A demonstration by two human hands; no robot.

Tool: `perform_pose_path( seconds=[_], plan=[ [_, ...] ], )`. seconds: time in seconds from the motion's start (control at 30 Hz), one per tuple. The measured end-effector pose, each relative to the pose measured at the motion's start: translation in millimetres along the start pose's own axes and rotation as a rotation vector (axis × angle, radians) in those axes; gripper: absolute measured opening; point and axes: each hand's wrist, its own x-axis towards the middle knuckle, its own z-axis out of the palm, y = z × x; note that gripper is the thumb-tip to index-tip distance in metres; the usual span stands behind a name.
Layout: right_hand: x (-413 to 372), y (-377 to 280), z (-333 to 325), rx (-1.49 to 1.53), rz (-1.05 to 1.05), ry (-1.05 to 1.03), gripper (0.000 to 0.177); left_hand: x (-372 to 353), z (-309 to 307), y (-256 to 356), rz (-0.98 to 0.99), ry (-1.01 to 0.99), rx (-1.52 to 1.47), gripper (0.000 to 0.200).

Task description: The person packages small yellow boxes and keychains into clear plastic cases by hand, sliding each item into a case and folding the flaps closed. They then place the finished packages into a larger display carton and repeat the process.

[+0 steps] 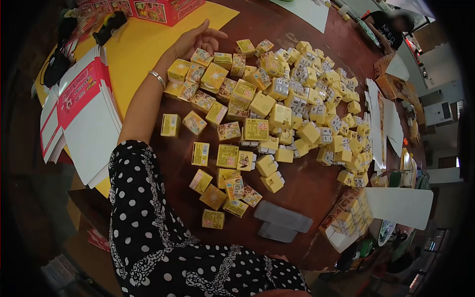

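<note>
My left hand (200, 40), with a bracelet on its wrist, reaches to the far edge of a cluster of small yellow printed boxes (214, 76). Its fingers are apart and loosely curved, and nothing is gripped in them. The forearm lies along the left side of the cluster. Right of these boxes spreads a large heap of small yellow and white plastic cubes (309, 132) with button-like faces. Several more printed boxes lie nearer my body, among them one single box (213, 219) near the front. My right hand does not show.
Two translucent plastic pieces (283, 221) lie near the front edge. An open carton (341, 241) at right holds more cubes. Stacked printed cardboard sheets (86, 116), yellow sheeting (121, 64) and a red box (158, 11) are at left. A person (386, 30) stands across the table.
</note>
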Motion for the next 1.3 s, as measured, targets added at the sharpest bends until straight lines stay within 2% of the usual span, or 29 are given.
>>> perform_pose_path(
  seconds=[0.07, 0.1, 0.17, 0.2, 0.27, 0.3, 0.37, 0.4, 0.47, 0.6, 0.67, 0.77, 0.87, 0.93, 1.03, 1.1, 1.13, 1.2, 1.23, 1.3],
  plan=[
    [3, -1, -1, -0.019, 0.013, 0.008, 0.039, 11, 0, -3, -0.069, 0.233, 0.274, 0.07],
    [5, -2, -3, -0.031, 0.017, 0.014, 0.039, 19, 1, -10, -0.072, 0.229, 0.27, 0.07],
    [7, 23, 2, -0.052, 0.02, 0.041, 0.039, 39, 6, -19, 0.152, 0.498, 0.574, 0.065],
    [10, 22, -1, -0.061, 0.025, 0.054, 0.039, 45, 9, -19, 0.154, 0.488, 0.569, 0.065],
    [13, 19, -4, -0.081, 0.037, 0.075, 0.038, 50, 14, -20, 0.045, 0.251, 0.318, 0.062],
    [14, 17, -4, -0.089, 0.043, 0.082, 0.038, 49, 20, -16, 0.04, 0.243, 0.314, 0.062],
    [12, 13, -3, -0.102, 0.063, 0.09, 0.038, 43, 34, -5, -0.107, 0.06, 0.066, 0.062],
    [9, 12, -3, -0.108, 0.074, 0.089, 0.038, 42, 34, -7, -0.12, 0.054, 0.058, 0.062],
    [5, 8, 1, -0.116, 0.092, 0.086, 0.038, 37, 29, -7, -0.208, -0.185, 0.055, 0.061],
    [-6, 0, 7, -0.128, 0.127, 0.079, 0.038, 19, 61, -1, -0.214, -0.181, 0.091, 0.065],
    [-20, -5, 16, -0.125, 0.156, 0.068, 0.038, 10, 73, -3, -0.106, -0.247, 0.123, 0.071],
    [-46, -11, 27, -0.122, 0.213, 0.063, 0.038, 4, 86, -9, -0.106, -0.397, 0.122, 0.075],
    [-67, -14, 36, -0.097, 0.268, 0.06, 0.038, -6, 112, -6, -0.106, -0.422, 0.145, 0.076],
    [-63, -13, 33, -0.145, 0.1, 0.013, 0.039, -9, 120, -16, -0.123, -0.461, 0.148, 0.071],
    [-59, -29, 33, -0.273, 0.151, 0.029, 0.043, -4, 135, -16, -0.098, -0.509, 0.228, 0.062],
    [-54, -26, 26, -0.178, 0.111, -0.03, 0.044, -3, 147, -15, -0.147, -0.42, 0.275, 0.053],
    [-49, -26, 21, -0.093, 0.074, -0.092, 0.045, -3, 149, -7, -0.136, -0.28, 0.372, 0.05],
    [-51, -45, 12, -0.045, 0.175, -0.168, 0.046, 7, 129, -3, -0.105, -0.207, 0.432, 0.051],
    [-45, -10, 19, 0.06, 0.141, -0.268, 0.046, 22, 115, 3, -0.075, -0.136, 0.492, 0.052],
    [-62, -67, 17, -0.189, 0.166, 0.023, 0.045, 56, 99, 12, -0.017, -0.001, 0.602, 0.054]
  ],
)
